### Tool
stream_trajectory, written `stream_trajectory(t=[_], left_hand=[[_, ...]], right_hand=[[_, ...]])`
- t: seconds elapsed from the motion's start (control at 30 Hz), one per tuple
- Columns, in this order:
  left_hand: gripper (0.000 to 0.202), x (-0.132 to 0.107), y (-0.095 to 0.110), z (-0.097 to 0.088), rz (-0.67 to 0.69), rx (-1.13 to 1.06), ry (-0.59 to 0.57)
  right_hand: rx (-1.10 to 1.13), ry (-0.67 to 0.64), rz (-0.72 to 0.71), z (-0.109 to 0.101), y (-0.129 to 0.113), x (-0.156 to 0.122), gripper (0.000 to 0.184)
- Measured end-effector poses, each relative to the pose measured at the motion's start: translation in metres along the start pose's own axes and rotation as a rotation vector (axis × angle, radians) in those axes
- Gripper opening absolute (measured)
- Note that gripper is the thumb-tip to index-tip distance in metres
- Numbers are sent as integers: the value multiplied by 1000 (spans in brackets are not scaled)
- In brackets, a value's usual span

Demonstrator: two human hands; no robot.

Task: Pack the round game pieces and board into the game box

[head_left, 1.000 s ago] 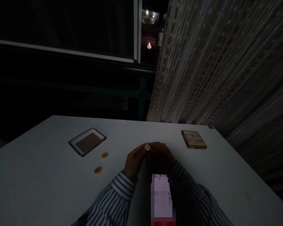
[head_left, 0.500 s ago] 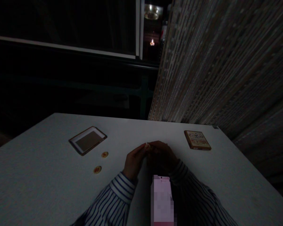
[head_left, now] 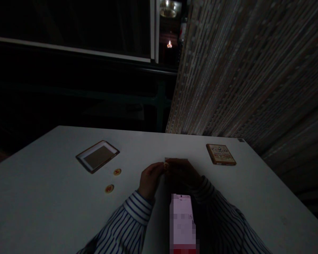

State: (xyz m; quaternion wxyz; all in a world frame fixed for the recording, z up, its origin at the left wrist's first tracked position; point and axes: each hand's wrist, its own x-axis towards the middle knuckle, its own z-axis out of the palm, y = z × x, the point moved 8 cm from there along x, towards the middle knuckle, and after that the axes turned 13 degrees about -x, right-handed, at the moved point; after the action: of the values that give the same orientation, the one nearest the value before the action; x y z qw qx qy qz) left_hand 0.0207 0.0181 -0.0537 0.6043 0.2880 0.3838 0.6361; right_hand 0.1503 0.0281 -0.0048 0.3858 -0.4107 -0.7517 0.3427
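In the head view my left hand (head_left: 148, 178) is closed, its thumb and fingertips pinching a round Chinese chess piece (head_left: 166, 165). My right hand (head_left: 184, 172) is curled beside it, fingers meeting the left at the piece. A thin pale edge shows just beyond the right fingers; what that hand holds is lost in shadow. To the left, two round chess pieces with red characters lie flat on the table, an upper piece (head_left: 117, 171) and a lower piece (head_left: 109, 188). Below my wrists a lit phone (head_left: 182, 218) is partly pixelated.
An open shallow box (head_left: 98, 156) with a pale rim lies at left on the white table (head_left: 55, 204). A printed box or lid (head_left: 221, 154) lies at right. Behind the table hangs a string curtain (head_left: 214, 70); a small flame (head_left: 169, 44) glows beyond. The room is dark.
The view has shifted slightly. My hands remain together; the right fingers have turned a little, and a pale edge now shows beyond them. The pieces and boxes on the table stay put.
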Motion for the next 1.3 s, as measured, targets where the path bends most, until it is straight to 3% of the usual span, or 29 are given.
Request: stream_trajectory(t=[0.23,0.4,0.6,0.9,1.1,1.3], left_hand=[[35,-5,-3,8,-78,10,-26],[35,-7,-8,12,-115,51,-81],[29,-9,-9,14,-154,39,-92],[23,-6,-12,6,-83,128,-108],[28,-7,-17,5,-132,41,-96],[33,-10,-17,12,-158,33,-148]], right_hand=[[61,154,128,-9,3,-12,27],[-135,291,146,-14,4,-27,16],[-78,304,188,-9,7,-36,20],[-14,306,149,-9,4,-38,19],[47,329,230,-8,18,-40,22],[9,304,214,-7,13,-39,21]])
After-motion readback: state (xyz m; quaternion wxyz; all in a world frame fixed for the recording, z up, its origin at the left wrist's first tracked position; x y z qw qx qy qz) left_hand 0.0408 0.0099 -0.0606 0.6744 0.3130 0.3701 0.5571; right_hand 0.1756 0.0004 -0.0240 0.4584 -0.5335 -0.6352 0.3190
